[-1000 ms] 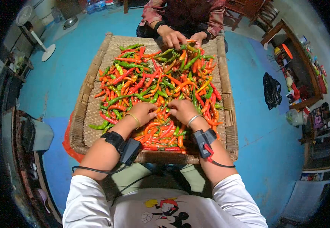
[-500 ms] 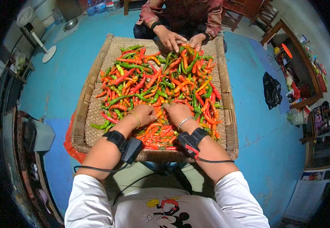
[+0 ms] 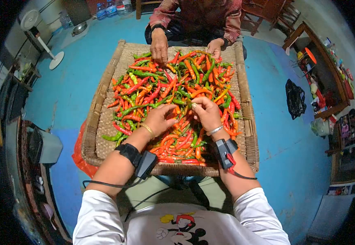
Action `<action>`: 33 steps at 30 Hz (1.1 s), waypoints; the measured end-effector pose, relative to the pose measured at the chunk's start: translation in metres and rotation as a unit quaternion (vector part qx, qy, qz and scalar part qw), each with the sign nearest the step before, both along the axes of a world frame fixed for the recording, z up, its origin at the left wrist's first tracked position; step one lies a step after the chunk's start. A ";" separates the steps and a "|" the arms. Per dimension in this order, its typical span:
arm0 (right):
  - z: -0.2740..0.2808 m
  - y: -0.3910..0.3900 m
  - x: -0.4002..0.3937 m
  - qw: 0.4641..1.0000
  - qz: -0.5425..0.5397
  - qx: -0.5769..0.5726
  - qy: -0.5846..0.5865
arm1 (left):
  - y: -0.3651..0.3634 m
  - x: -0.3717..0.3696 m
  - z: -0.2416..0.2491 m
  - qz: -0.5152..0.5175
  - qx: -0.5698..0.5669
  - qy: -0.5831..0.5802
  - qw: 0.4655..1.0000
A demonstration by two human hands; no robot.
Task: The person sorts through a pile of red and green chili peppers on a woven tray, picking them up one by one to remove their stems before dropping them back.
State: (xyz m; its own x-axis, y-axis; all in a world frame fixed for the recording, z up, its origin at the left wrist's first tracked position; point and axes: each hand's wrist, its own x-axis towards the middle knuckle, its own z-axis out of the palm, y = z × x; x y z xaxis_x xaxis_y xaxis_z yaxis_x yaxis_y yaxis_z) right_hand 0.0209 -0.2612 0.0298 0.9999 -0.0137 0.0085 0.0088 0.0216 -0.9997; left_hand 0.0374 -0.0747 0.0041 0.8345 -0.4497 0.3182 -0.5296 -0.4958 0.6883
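Observation:
A heap of red, orange and green chili peppers point(image 3: 185, 139) covers much of a woven tray point(image 3: 249, 134) with a thick plaited rim. My left hand point(image 3: 158, 120) hovers over the near middle of the heap, thumb and fingers apart with nothing visible between them. Just across from it, my right hand point(image 3: 207, 116) pinches what looks like a greenish chili pepper at its fingertips, partly hidden by the fingers. Each wrist carries a bracelet and a strapped black device with a cable.
Opposite me a person works at the tray's far side, one hand point(image 3: 159, 48) on the left and the other hand point(image 3: 215, 47) near the middle. A black plastic bag point(image 3: 295, 99) lies on the blue floor. A white fan point(image 3: 42, 43) stands back left.
My hands have moved apart, the right one up and to the right, the left one opening. Across the tray, the person's left-side hand has shifted leftward over the peppers.

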 end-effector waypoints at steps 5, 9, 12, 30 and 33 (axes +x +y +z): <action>0.023 0.007 -0.011 0.984 0.063 0.166 -0.006 | -0.004 -0.005 0.022 0.016 -0.024 0.107 0.994; 0.020 0.009 -0.010 0.980 0.075 0.185 -0.010 | -0.007 -0.004 0.018 -0.030 -0.035 0.044 0.998; 0.026 0.011 -0.016 0.981 0.083 0.176 0.001 | -0.008 -0.006 0.024 -0.041 -0.061 0.051 0.996; -0.001 0.004 -0.002 0.976 0.179 0.053 0.112 | -0.006 -0.007 0.018 -0.230 -0.060 0.512 0.825; 0.006 -0.002 0.000 0.979 0.103 0.010 0.177 | -0.006 -0.004 0.011 -0.127 -0.067 0.494 0.857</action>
State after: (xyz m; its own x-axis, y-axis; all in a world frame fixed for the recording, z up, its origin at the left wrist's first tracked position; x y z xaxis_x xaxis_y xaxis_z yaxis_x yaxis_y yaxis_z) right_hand 0.0210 -0.2636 0.0358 0.9215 0.1918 -0.3378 -0.3452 0.0054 -0.9385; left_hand 0.0334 -0.0802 0.0156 0.6072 -0.6710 -0.4255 0.2665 -0.3325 0.9047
